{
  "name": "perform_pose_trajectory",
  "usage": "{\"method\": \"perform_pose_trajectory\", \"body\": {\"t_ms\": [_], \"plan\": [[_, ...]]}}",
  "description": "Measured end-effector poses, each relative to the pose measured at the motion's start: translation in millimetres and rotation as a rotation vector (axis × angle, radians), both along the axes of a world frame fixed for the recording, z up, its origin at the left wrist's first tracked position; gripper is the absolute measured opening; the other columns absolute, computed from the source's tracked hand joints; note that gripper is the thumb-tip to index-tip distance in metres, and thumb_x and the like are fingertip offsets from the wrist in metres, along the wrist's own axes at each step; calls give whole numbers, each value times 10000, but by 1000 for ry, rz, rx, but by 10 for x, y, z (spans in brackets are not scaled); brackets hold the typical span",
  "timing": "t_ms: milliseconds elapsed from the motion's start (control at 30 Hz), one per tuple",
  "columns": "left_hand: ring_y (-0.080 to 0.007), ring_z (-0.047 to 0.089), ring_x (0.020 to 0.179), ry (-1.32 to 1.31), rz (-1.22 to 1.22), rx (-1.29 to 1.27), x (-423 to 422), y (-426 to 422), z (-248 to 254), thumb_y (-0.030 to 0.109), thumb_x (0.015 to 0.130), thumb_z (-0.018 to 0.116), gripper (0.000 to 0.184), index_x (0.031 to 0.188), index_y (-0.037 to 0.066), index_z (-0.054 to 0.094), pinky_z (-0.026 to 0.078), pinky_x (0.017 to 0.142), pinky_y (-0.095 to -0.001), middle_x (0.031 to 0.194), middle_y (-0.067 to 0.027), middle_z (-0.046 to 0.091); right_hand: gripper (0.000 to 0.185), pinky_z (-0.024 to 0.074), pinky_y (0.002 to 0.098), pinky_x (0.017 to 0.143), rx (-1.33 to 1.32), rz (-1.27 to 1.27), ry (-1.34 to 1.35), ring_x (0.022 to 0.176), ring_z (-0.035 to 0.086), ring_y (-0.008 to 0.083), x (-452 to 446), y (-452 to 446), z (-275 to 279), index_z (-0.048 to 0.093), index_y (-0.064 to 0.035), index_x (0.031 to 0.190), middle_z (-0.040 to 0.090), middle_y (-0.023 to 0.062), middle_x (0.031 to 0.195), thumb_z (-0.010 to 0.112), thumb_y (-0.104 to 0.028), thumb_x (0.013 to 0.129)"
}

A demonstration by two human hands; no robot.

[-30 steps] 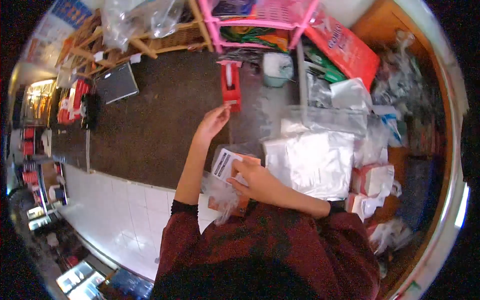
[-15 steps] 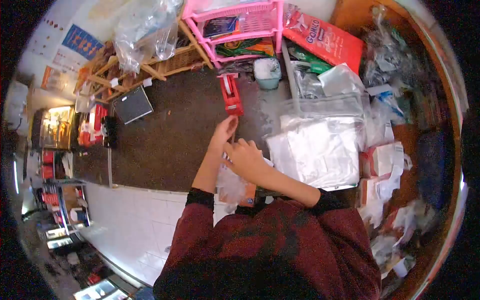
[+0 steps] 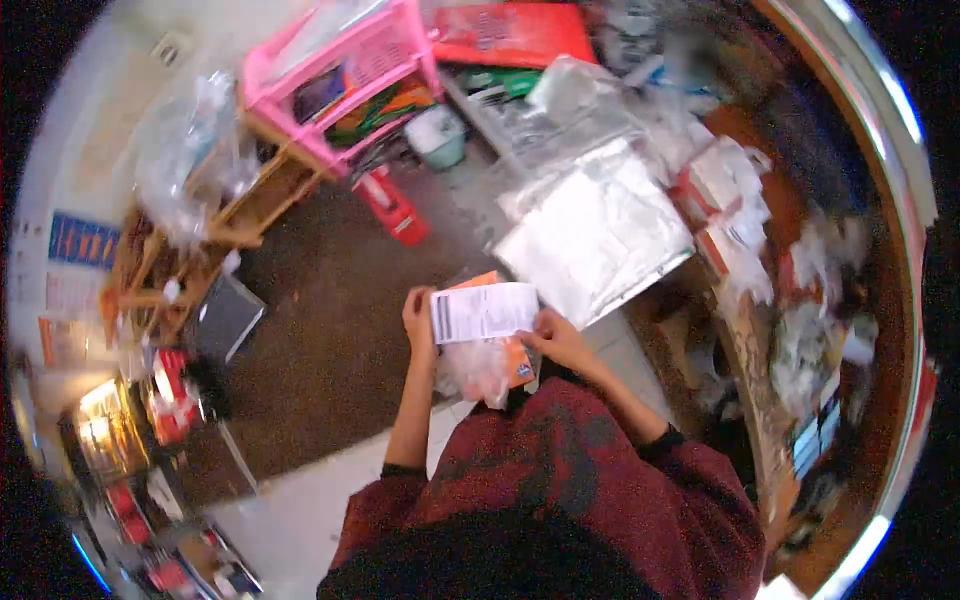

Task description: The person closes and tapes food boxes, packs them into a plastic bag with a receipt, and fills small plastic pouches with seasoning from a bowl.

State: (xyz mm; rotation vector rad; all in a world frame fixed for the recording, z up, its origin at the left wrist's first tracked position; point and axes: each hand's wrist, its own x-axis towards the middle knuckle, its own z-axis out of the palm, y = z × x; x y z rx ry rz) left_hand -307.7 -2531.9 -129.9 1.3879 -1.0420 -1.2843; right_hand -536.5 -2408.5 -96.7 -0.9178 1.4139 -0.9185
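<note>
A white printed label (image 3: 485,315) with a barcode along its left side is stretched flat between my hands. My left hand (image 3: 419,318) grips its left edge. At the lower right corner, the fingers of my right hand (image 3: 556,338) are closed on it. Under the label lies an orange box (image 3: 521,362), partly covered, with crumpled clear plastic (image 3: 474,368) over its near part. Beyond my hands, a red tape dispenser (image 3: 395,208) rests on the dark tabletop (image 3: 310,310).
A stack of clear plastic bags (image 3: 610,230) lies to the right. Behind are a teal tub (image 3: 437,140), a pink rack (image 3: 340,140) and a red package (image 3: 510,35). A dark flat panel (image 3: 228,315) lies at left. Torn cartons and plastic scraps (image 3: 725,180) crowd the far right.
My hands, close together near the tape dispenser before, are now apart with the label spread between them. More of the orange box shows beneath. The whole view has turned.
</note>
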Motion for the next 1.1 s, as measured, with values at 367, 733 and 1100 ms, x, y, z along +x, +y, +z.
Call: {"method": "perform_pose_trajectory", "body": {"t_ms": [367, 733, 1100], "plan": [[-257, 441, 1131, -267, -663, -190, 383, 198, 82, 167, 776, 617, 600, 1285, -9, 353, 360, 959, -379, 1206, -152, 444, 638, 417, 258, 419, 293, 324, 289, 501, 557, 133, -223, 375, -373, 588, 12, 911, 575, 36, 584, 511, -611, 802], [-212, 448, 1081, 87, -610, 243, -925, 822, 1281, 177, 857, 539, 487, 1279, 22, 353, 350, 946, -345, 1165, -103, 469, 658, 304, 349, 1016, -483, -44, -336, 1208, 386, 262, -137, 476, 476, 271, 25, 1332, 407, 197, 1304, 484, -401, 878], [-132, 462, 1026, 220, -1268, 43, -4544, 541, 2074, 283, 927, 460, 388, 1235, 51, 416, 371, 910, -312, 1120, -36, 496, 294, 447, 383, 816, -449, -679, 139, 947, 551, 284, -3459, 1037, 1195, 475, 13, 1054, 536, 188, 1028, 531, -180, 839]]}}
